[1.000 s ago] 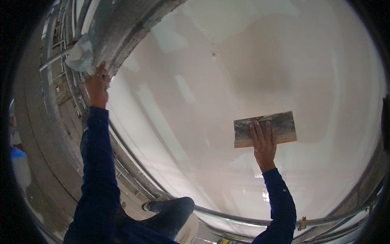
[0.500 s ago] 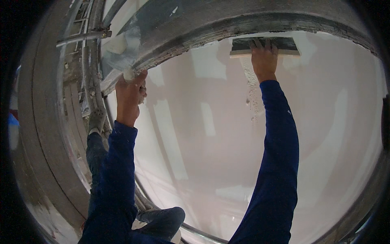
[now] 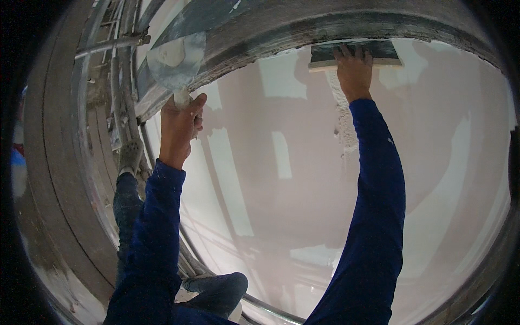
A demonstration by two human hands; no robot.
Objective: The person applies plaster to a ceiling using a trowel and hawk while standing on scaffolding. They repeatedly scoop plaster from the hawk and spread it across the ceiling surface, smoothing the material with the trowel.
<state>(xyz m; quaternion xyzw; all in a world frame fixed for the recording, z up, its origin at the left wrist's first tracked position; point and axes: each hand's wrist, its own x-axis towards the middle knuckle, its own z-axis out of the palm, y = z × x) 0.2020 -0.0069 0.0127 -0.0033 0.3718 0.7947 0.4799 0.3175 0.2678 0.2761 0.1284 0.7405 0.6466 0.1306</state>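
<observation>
Blue-sleeved, both arms reach upward in the head view. The right hand (image 3: 355,76) holds a wide dark blade (image 3: 323,53) with a wooden strip, its fingers spread flat over the face; the thumb's grip is hidden. The left hand (image 3: 179,130) has its fingers closed round the handle of a hand trowel (image 3: 190,65), whose rounded blade bears a pale lump of paste (image 3: 168,53). One second ago the wide blade lay lower, mid-panel; now it sits along the top of the pinkish-white panel (image 3: 265,195), just below a rough grey border (image 3: 260,35). A thick, ragged streak (image 3: 339,100) now shows beneath it, so the spreading seems to have shifted to the upper edge, with that streak apparently not yet smoothed.
</observation>
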